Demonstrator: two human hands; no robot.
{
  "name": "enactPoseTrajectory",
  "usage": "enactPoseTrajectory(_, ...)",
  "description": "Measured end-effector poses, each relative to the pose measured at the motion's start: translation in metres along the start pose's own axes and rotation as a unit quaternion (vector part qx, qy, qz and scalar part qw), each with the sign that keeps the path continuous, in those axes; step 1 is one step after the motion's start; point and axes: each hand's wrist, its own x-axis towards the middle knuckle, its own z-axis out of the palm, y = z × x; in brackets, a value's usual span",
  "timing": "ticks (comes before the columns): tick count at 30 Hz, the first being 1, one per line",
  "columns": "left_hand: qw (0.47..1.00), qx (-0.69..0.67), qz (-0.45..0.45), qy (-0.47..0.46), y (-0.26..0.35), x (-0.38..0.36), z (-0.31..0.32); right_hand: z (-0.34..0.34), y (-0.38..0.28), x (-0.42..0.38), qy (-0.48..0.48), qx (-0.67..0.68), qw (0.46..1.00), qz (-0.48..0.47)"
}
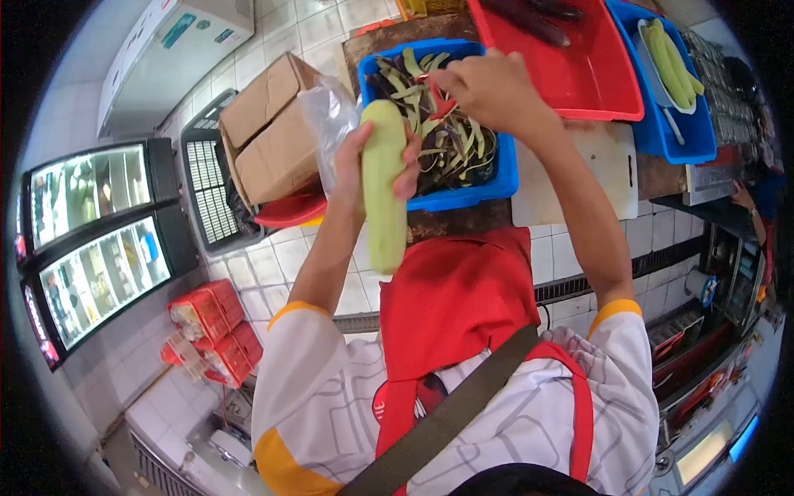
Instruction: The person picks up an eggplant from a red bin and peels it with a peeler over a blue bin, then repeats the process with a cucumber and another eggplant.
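My left hand [364,161] is wrapped round a long, pale green peeled eggplant [385,198], which points down toward my apron. No dark skin shows on the side that faces me. My right hand [492,91] is closed on a red peeler [442,103], held over a blue bin [463,197] and apart from the eggplant. Purple and green peelings [455,157] fill much of that bin. Part of the peeler is hidden by my fingers.
A red tub [600,91] holds dark purple eggplants [529,21]. Right of it, a blue tub [699,153] contains a bowl of peeled eggplants [668,66]. A white cutting board [579,190] lies below the red tub. A cardboard box [273,132] stands left. Another person's arm [748,202] shows far right.
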Motion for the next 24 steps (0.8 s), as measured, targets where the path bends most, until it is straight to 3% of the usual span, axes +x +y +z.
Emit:
enactPoseTrajectory(2,0.979,0.112,0.032,0.166,0.003,0.006,0.0,0.004,0.013,-0.007,0.076,-0.011,0.997,-0.011)
enactPoseTrajectory(6,0.974,0.17,0.021,0.147,0.007,0.005,-0.01,0.0,0.022,-0.01,0.057,-0.008,0.998,0.026)
enactPoseTrajectory(8,0.958,0.204,-0.017,0.201,0.003,0.003,-0.01,-0.001,0.024,-0.014,0.155,0.0,0.988,-0.025)
enactPoseTrajectory(9,0.959,0.205,-0.023,0.195,0.001,0.003,-0.01,-0.003,0.026,-0.014,0.156,-0.004,0.988,-0.017)
enactPoseTrajectory(12,0.954,0.239,-0.069,0.168,-0.002,0.004,-0.009,-0.012,0.024,-0.01,0.264,-0.017,0.958,-0.115)
enactPoseTrajectory(15,0.971,0.184,-0.135,0.069,-0.002,-0.001,-0.007,-0.023,0.014,-0.007,0.207,0.035,0.968,-0.139)
enactPoseTrajectory(16,0.968,0.198,-0.131,0.077,-0.004,-0.002,-0.003,-0.022,0.009,-0.008,0.207,0.033,0.969,-0.133)
enactPoseTrajectory(18,0.966,0.195,-0.149,0.076,-0.005,-0.004,0.004,-0.02,-0.003,-0.011,0.227,0.117,0.936,-0.244)
enactPoseTrajectory(21,0.965,0.18,-0.168,0.088,-0.006,-0.01,0.006,-0.005,-0.006,-0.004,0.247,0.146,0.917,-0.278)
enactPoseTrajectory(22,0.966,0.166,-0.173,0.096,-0.008,-0.011,0.006,0.0,0.002,0.0,0.247,0.145,0.917,-0.278)
enactPoseTrajectory(24,0.964,0.18,-0.179,0.084,-0.013,-0.022,0.016,0.004,0.021,0.011,0.206,-0.009,0.955,-0.213)
